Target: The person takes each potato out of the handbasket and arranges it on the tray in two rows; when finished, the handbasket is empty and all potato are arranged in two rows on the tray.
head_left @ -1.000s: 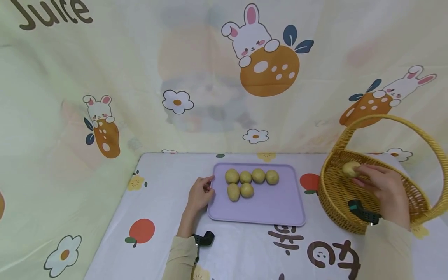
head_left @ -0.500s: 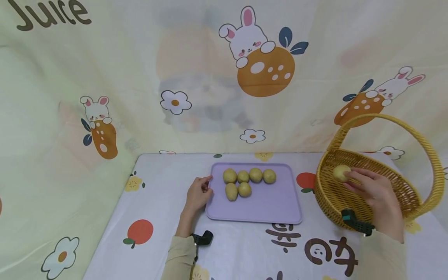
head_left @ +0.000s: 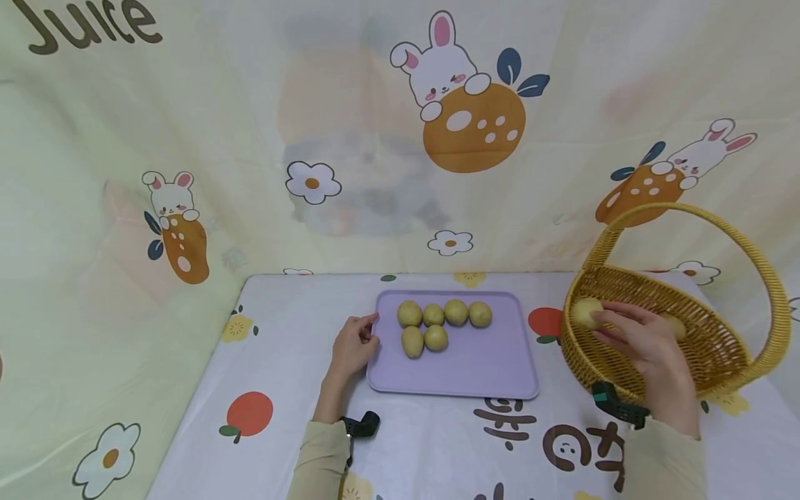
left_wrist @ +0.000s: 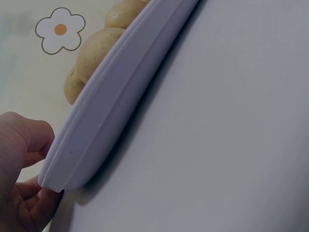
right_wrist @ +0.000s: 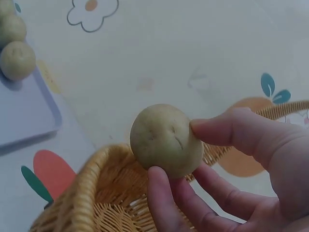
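My right hand (head_left: 646, 344) pinches a round, pale yellow potato (head_left: 587, 314) above the left side of the wicker basket (head_left: 759, 351). Its thumb and fingertips press against the potato's sides in the right wrist view. Partly hidden behind that hand, another potato (head_left: 676, 327) lies in the basket. On the lilac tray (head_left: 481, 368) sit several potatoes (head_left: 435, 338), in a back row with a shorter row in front. My left hand (head_left: 353, 345) grips the tray's left edge, its fingers curled there; in the left wrist view, thumb and fingers meet the rim at one end.
The basket's tall arched handle (head_left: 759, 257) rises over the right side. A patterned cloth (head_left: 262, 347) covers the table, and a printed curtain (head_left: 369, 139) hangs behind it. A gap of table lies between tray and basket.
My right hand has carried the potato leftward inside the basket toward its left rim, uncovering another potato behind the hand. The left hand stays at the tray. The head view has shifted slightly.
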A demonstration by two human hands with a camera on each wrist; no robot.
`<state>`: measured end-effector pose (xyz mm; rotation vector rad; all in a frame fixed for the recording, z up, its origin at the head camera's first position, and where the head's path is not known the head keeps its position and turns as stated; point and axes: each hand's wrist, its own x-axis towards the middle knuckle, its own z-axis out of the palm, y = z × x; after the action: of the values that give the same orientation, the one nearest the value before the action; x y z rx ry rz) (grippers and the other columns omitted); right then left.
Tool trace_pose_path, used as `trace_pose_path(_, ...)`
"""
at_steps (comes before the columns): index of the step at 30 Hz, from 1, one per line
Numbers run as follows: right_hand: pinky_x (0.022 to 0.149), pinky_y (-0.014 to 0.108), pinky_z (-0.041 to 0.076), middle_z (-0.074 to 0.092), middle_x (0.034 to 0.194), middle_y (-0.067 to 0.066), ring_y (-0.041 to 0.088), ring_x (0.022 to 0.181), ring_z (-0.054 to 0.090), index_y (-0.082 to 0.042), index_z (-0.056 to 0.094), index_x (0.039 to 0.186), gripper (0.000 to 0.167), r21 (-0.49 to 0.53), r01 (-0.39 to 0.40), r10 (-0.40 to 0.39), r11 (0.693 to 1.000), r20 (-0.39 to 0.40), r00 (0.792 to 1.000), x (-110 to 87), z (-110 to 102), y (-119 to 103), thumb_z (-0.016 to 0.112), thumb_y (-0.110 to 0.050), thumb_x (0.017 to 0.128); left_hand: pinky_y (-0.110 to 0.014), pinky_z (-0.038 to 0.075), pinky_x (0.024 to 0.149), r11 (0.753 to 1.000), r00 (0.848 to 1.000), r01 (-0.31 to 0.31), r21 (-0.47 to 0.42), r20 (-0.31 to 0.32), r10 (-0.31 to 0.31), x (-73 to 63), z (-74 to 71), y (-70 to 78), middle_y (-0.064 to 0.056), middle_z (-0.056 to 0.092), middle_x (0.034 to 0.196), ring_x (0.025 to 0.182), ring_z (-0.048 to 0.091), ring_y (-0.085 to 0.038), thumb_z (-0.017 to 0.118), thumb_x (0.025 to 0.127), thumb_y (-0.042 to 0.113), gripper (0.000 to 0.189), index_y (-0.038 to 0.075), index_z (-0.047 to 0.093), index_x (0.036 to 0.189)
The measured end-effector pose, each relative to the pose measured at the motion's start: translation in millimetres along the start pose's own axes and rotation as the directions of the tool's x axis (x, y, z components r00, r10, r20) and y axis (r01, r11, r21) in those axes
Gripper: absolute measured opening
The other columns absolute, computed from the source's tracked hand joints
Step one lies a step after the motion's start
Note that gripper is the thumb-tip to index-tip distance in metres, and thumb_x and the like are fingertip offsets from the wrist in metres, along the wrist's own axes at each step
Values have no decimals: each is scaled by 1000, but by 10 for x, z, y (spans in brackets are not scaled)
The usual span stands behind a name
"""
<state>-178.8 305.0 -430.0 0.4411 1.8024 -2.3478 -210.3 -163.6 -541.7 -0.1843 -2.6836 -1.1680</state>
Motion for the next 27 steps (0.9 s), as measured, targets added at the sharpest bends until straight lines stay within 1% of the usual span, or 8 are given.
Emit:
trace_pose_path(3,70,27,56,65,89,-7,11,78,68,-20,68,94,13,-45,28,-28,999,11,1000,-7,55,22,72,-9,88,-30,44,69,1000,1000,0,-5,0,0,-4,1,-2,-8,58,91,75,55,-15,64,77,4,47,1,67,124)
trace_pose_path(6,71,27,56,65,90,-7,11,79,68,-19,66,99,16,-67,46,-45,997,26,999,-8,128,33,73,-10,88,-30,44,69,1000,1000,0,-9,-2,0,-1,-1,-6,-8,57,91,75,55,-16,64,77,5,47,1,67,124)
trace_pose_path(12,73,27,56,68,92,-7,12,79,69,-16,64,105,24,-46,86,-84,995,49,995,-3,307,77,75,-7,86,-31,44,69,1000,1000,-3,1,-3,3,-4,6,-26,-8,57,90,74,54,-15,64,77,6,47,1,67,124)
trace_pose_path(17,72,24,55,69,92,-8,10,79,69,-12,60,111,29,-78,140,-136,987,58,989,21,439,134,75,-8,86,-30,44,69,1000,1000,4,-2,-2,-4,-1,3,-10,-8,57,90,74,54,-15,64,77,4,48,2,67,125)
trace_pose_path(21,73,22,55,69,91,-9,6,81,68,-11,62,112,29,-109,136,-130,985,64,989,45,545,167,76,-9,85,-30,44,70,1000,1000,4,-4,-2,-4,0,1,-6,-8,57,90,75,55,-16,64,77,4,48,1,67,125)
trace_pose_path(24,74,24,55,68,91,-9,7,81,68,-3,60,120,39,-144,125,-117,982,68,991,65,646,209,76,-10,85,-30,44,70,1000,1000,6,-2,-2,-6,0,5,-11,-8,57,90,75,55,-16,64,77,4,48,1,67,125)
trace_pose_path(27,75,27,56,68,90,-8,9,79,69,6,54,127,50,-199,137,-126,970,63,990,97,748,275,76,-9,85,-30,43,70,1000,1000,7,-1,1,-7,3,8,-14,-8,57,91,75,54,-16,64,78,4,47,2,67,125)
